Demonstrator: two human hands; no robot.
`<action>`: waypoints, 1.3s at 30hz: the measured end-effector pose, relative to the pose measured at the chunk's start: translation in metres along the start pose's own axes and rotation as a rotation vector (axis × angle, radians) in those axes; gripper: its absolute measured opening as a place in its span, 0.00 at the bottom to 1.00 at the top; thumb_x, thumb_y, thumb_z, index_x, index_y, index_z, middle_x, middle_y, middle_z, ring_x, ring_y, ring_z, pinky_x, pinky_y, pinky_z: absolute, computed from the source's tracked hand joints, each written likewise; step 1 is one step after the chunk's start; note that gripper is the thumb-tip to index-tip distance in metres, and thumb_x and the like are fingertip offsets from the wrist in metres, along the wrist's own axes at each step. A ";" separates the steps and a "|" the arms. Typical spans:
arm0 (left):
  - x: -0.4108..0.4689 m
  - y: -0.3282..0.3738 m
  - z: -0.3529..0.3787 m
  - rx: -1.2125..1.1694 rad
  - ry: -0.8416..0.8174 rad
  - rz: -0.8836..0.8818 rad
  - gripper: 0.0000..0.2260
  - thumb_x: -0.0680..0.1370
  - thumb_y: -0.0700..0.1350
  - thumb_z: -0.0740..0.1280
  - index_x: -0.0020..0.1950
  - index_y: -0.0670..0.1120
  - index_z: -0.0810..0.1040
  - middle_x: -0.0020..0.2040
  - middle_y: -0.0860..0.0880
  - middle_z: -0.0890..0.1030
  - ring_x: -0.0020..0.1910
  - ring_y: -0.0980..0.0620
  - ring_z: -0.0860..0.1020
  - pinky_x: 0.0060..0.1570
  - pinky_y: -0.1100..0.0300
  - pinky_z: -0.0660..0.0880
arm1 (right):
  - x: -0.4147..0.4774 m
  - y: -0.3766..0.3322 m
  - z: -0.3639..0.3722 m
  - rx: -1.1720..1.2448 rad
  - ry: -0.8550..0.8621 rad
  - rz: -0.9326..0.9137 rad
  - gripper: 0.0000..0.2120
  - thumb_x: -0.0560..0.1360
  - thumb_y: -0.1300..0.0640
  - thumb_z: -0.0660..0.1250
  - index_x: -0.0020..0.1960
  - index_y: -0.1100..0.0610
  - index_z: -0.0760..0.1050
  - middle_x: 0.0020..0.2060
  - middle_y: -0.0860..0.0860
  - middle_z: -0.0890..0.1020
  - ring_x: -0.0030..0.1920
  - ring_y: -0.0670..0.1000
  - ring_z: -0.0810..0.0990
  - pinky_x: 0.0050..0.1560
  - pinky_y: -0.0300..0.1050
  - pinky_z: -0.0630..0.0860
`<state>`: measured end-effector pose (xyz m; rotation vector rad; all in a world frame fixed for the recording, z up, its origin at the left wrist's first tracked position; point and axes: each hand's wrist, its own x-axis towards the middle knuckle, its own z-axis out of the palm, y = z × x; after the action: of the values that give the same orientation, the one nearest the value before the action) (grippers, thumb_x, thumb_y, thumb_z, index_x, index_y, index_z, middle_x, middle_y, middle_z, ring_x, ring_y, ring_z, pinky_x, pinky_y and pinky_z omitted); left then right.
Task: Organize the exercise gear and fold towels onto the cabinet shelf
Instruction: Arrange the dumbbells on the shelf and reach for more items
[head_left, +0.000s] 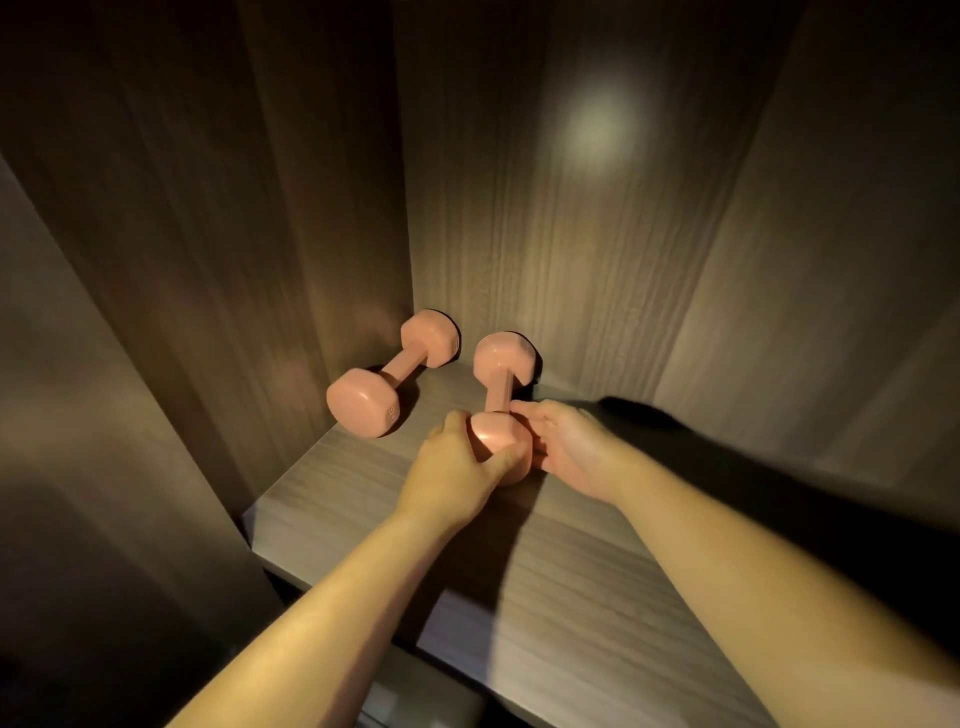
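Two bare forearms reach in from the bottom edge, the left forearm (332, 597) and the right forearm (753, 571), over a grey wood-grain cabinet shelf (597, 597) under dim warm light. Both hands meet on a pink held dumbbell (500, 389), which lies flat on the shelf just to the right of a matching free dumbbell (400, 371). The left hand (452, 467) curls its fingers and thumb round the held dumbbell's near head. The right hand (571, 447) cups the same head from the other side, with its fingertips on the handle. The held dumbbell's long axis runs front to back, its far head pointing at the cabinet's back wall (571, 260) and sitting close to it. The free dumbbell lies untouched on a slant, with its far head near its partner's and its near head angled away to the left, so the pair splay apart toward the front. These look solid, rigid and heavy for their size, with a smooth coating that may slip a little — the narrow handle between the heads is probably the surest place to grip. The heads appear faceted, so each should rest without rolling. No towels are in view.
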<state>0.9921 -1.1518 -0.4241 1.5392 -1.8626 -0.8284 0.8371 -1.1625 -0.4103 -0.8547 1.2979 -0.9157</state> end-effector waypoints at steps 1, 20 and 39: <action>0.002 -0.001 -0.002 -0.001 0.014 -0.016 0.28 0.73 0.59 0.72 0.66 0.45 0.70 0.60 0.46 0.77 0.56 0.47 0.76 0.55 0.53 0.75 | 0.004 0.001 0.003 0.011 -0.002 -0.004 0.20 0.84 0.55 0.53 0.74 0.55 0.66 0.70 0.53 0.73 0.67 0.53 0.73 0.72 0.54 0.66; 0.014 -0.035 -0.032 0.556 0.212 0.234 0.33 0.78 0.55 0.66 0.79 0.48 0.56 0.78 0.44 0.58 0.77 0.45 0.57 0.74 0.43 0.55 | 0.040 0.005 0.060 0.053 -0.037 -0.022 0.21 0.84 0.52 0.54 0.76 0.51 0.61 0.72 0.51 0.70 0.71 0.54 0.69 0.68 0.52 0.66; 0.011 -0.020 -0.036 0.521 0.143 -0.129 0.46 0.77 0.63 0.64 0.79 0.42 0.39 0.79 0.39 0.36 0.78 0.38 0.41 0.75 0.42 0.49 | 0.024 0.001 0.056 -0.110 0.030 -0.044 0.23 0.83 0.53 0.57 0.77 0.49 0.60 0.74 0.52 0.67 0.72 0.54 0.68 0.66 0.52 0.70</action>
<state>1.0304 -1.1689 -0.4156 1.9874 -1.9836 -0.2759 0.8942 -1.1834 -0.4162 -0.9615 1.3697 -0.9008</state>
